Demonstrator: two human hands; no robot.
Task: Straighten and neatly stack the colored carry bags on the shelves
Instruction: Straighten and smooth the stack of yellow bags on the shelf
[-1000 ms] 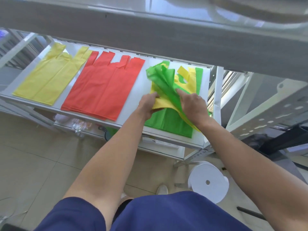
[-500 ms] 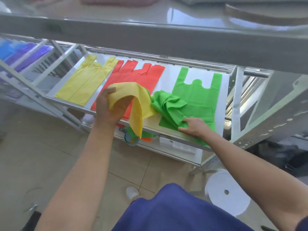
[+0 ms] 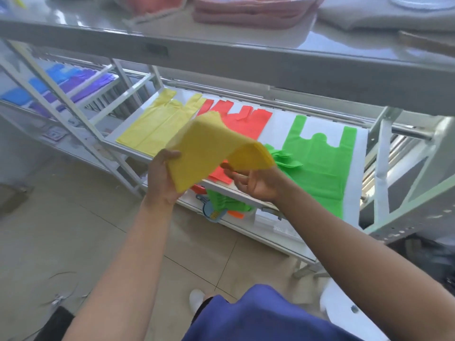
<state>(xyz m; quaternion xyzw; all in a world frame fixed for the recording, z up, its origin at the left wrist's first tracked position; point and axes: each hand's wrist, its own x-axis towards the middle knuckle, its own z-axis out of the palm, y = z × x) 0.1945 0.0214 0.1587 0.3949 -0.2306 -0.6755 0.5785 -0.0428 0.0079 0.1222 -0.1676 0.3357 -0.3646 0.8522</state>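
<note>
Left hand [image 3: 164, 179] has the yellow bag [image 3: 211, 148] gripped, thumb on top and fingers curled round its near end. The bag is up in the air in front of the shelf [image 3: 275, 124], arching over and drooping towards the right hand [image 3: 257, 184]. That right hand is palm up under the drooping end, fingers loosely curled; whether it is pinching the fabric is impossible to tell.

On the shelf behind, a flat yellow stack [image 3: 152, 129] lies at the left, with the red stack [image 3: 246, 118] just beside it. Then a bare strip, then a green bag [image 3: 317, 168] spread flat at the right. A crumpled green bunch [image 3: 283, 158] sits against its left edge. More green bags [image 3: 222, 201] are on the level below. Blue and purple bags [image 3: 61, 82] lie on the rack far left.
</note>
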